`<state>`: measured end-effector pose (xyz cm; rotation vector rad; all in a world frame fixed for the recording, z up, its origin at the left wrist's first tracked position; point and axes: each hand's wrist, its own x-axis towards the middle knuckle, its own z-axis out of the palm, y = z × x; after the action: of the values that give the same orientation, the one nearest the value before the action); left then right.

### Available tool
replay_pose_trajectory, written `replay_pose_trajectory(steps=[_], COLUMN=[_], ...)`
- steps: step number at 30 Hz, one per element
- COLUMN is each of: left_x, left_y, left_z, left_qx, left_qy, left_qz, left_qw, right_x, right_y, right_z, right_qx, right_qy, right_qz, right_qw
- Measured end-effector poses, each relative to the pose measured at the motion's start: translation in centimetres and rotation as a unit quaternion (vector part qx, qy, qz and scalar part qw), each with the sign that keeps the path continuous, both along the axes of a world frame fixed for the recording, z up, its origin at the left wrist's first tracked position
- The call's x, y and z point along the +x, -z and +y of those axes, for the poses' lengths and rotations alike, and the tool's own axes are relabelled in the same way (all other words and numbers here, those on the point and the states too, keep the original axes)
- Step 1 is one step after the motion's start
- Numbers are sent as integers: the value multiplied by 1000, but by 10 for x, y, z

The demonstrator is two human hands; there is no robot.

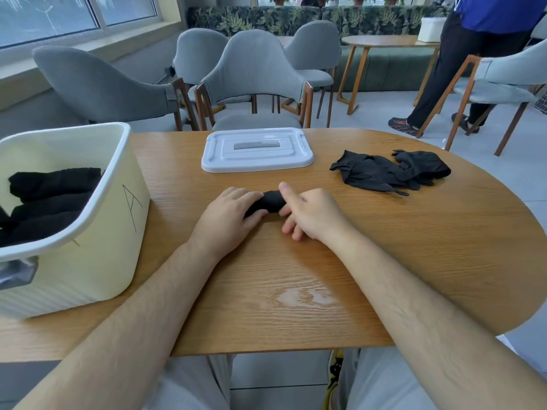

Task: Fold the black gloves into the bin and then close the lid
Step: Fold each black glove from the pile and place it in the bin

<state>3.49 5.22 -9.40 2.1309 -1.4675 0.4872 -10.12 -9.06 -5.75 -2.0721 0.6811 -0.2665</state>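
Note:
A rolled black glove point(270, 202) lies on the wooden table point(384, 247) in front of me. My left hand point(229, 217) curls over its left end, fingers and thumb round it. My right hand point(307, 213) holds the roll's right end, thumb raised above it and fingers curled under. A loose pile of black gloves point(387, 171) lies at the right of the table. The pale yellow bin point(97, 232) stands at the left, marked "A", with several folded black gloves point(50, 199) inside. Its white lid point(257, 149) lies flat at the table's far side.
Grey upholstered chairs point(254, 75) stand beyond the table's far edge. A person in a blue top point(473, 54) stands at the back right beside another round table point(387, 41) and a chair point(500, 84).

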Motion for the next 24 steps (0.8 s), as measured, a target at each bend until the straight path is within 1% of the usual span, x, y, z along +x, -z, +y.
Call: replay_pose_trajectory(steps=[2, 3, 5, 7, 9, 10, 12, 13, 14, 15, 16, 17, 18, 19, 20, 21, 24], left_x=[-3, -4, -8, -10, -13, -14, -24, -32, -41, -51, -61, -68, -71, -72, -70, -67, -58], left_y=[-1, -1, 1, 1, -2, -4, -14, -20, -25, -32, -39, -46, -52, -57, -62, -66, -77], left_z=[4, 5, 7, 7, 6, 6, 10, 15, 19, 23, 23, 22, 18, 14, 10, 6, 4], left_qx=[-9, -9, -7, -12, -28, -46, -98, -119, -130, -123, -104, -89, -89, -102, -120, -140, -204], left_qy=[7, 16, 31, 38, 24, 2, -80, -112, -125, -123, -118, -117, -118, -116, -112, -110, -88], left_qz=[-4, -12, -29, -17, 12, 13, -14, -14, 13, 81, 192, 323, 450, 552, 618, 651, 683], left_qw=[1000, 1000, 999, 999, 999, 999, 992, 986, 984, 981, 969, 935, 881, 819, 769, 738, 696], right_x=[2, 5, 6, 6, 5, 4, 4, 4, 3, 2, 1, 0, -1, -3, -4, -6, -11], right_y=[-4, -3, -1, 2, 3, 3, 2, 0, -1, -3, -5, -8, -11, -14, -18, -22, -33], right_z=[4, 3, 2, 0, -2, -2, -3, -3, -4, -5, -6, -6, -6, -6, -5, -4, 1], right_qx=[152, 204, 280, 343, 366, 367, 358, 351, 343, 335, 328, 318, 304, 286, 264, 243, 225], right_qy=[1, 4, 5, 11, 17, 19, 24, 29, 32, 31, 29, 25, 22, 17, 12, 6, -23], right_qz=[-10, -22, -56, -94, -118, -128, -149, -156, -159, -160, -159, -157, -156, -155, -153, -151, -146], right_qw=[988, 979, 958, 935, 923, 921, 921, 923, 925, 928, 931, 935, 940, 946, 952, 958, 963])
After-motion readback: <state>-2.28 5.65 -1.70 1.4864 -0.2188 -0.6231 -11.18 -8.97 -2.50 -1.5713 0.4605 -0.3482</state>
